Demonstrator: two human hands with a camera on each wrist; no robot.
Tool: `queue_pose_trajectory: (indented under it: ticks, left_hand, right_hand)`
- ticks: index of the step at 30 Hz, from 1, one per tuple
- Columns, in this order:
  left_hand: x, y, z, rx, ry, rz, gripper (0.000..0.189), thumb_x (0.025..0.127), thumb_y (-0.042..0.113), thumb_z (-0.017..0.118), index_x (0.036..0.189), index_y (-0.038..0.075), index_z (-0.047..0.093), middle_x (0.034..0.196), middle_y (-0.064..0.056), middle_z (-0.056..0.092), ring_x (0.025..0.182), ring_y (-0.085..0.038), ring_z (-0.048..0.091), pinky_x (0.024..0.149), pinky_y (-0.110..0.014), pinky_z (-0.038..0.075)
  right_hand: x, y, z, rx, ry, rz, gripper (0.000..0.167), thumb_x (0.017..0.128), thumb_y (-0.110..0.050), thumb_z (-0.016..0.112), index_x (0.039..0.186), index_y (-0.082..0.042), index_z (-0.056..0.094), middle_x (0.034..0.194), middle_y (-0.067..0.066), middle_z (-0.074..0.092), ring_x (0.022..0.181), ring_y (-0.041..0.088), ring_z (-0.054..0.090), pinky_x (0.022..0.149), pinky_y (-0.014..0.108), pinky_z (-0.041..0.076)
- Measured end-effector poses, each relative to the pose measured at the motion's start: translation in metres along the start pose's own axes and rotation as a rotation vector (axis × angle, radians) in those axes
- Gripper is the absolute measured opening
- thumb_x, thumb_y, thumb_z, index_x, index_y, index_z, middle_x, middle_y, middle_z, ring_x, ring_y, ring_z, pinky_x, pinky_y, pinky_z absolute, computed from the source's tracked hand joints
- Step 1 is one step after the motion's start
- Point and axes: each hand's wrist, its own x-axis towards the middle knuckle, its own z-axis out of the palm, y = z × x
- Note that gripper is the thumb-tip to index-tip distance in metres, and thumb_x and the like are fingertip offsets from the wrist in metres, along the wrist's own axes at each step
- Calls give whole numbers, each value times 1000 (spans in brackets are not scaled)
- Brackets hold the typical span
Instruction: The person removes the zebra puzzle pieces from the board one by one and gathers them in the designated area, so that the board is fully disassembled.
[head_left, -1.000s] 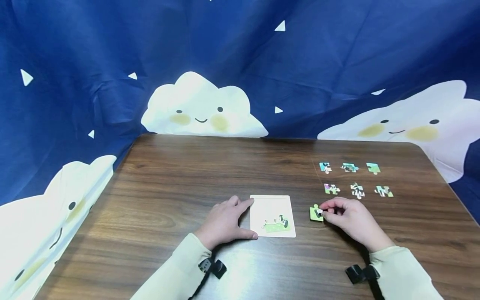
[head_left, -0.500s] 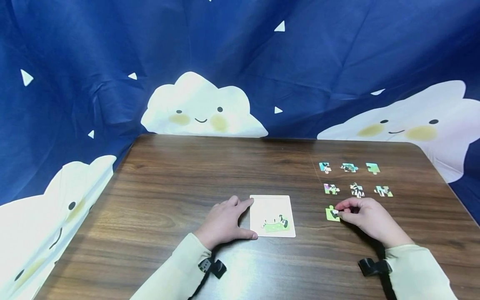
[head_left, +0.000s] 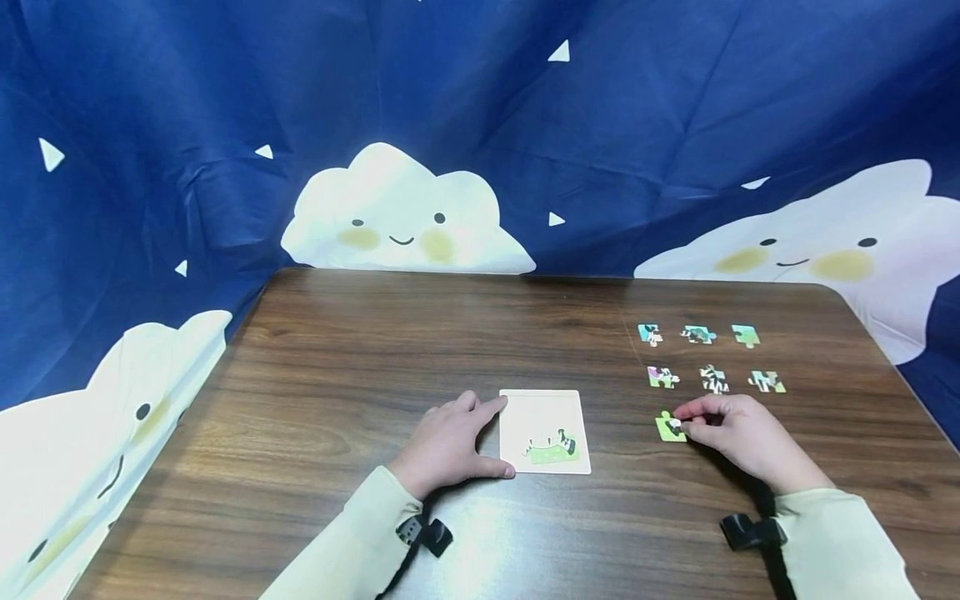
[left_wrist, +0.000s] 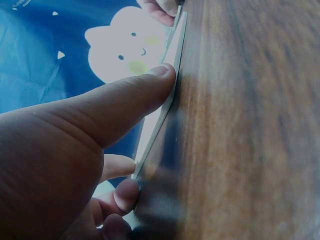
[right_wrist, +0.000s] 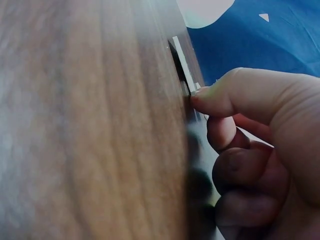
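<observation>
In the head view a square white puzzle board [head_left: 543, 417] lies on the table, with a green and black-and-white picture along its near side. My left hand [head_left: 453, 442] rests at its left side, thumb [left_wrist: 162, 75] straight against the edge and index finger at the far left corner. To the right of the board, my right hand [head_left: 731, 429] pinches a green puzzle piece [head_left: 664, 428] by its right side between thumb and index finger. In the right wrist view the piece [right_wrist: 184, 65] shows edge-on, tilted close over the tabletop.
Two rows of loose puzzle pieces lie beyond my right hand, among them a green one [head_left: 746, 335], a zebra-striped one [head_left: 714, 380] and a pink-cornered one [head_left: 663, 377]. A blue curtain [head_left: 480, 100] with cloud faces hangs behind the brown wooden table [head_left: 360, 333].
My right hand has moved to the right, away from the board, with the green puzzle piece in its fingers; the last half second brings only a slight shift. The left hand has stayed at the board.
</observation>
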Motion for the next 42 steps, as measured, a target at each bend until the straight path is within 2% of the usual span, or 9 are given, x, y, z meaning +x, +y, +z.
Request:
queue_pose_trajectory:
  ticks: [9,17,20,28,37,42]
  left_hand:
    - [0,1,0,-4,-3,1,97,68,68,79,149,24,50,91,6,45,76,-12,46,73,-32,39]
    - [1,2,0,3,-4,3,97,68,68,79,149,24,50,92,5,45,76,-12,46,72,-32,39]
    - [1,1,0,3,4,8,97,68,68,79,149,24,50,92,5,46,75,-12,47,72,-33,39]
    - [1,0,0,13,0,9,96,69,67,79,149,23,50,93,5,46,76,-13,47,72,-33,39]
    - [0,1,-1,16,-7,12,95,70,66,79,150,24,49,92,5,45,77,-13,47,72,-33,39]
    - [0,1,-1,0,-10,10,95,70,65,79,150,23,50,92,5,45,76,-13,46,72,-33,39]
  right_hand:
    - [-3,1,-1,-17,18,11,9,88,-14,73,96,-13,77,92,1,71,78,5,54,71,23,42]
    - [-4,-1,1,35,77,-44,13,87,-7,70,99,-12,75,82,-4,65,70,4,49,65,22,39]
    - [-3,-5,2,48,92,-48,10,88,-9,71,96,-11,75,78,-5,62,68,5,49,64,23,38]
    - [0,-24,8,100,108,-75,5,87,-13,75,92,-13,73,75,-6,58,67,7,50,62,24,39]
    - [1,-58,31,167,112,-161,9,84,-13,79,90,-18,73,77,-9,61,67,5,53,63,24,43]
    - [3,-77,49,201,59,-198,9,85,-12,78,91,-18,74,78,-10,61,66,5,53,61,24,44]
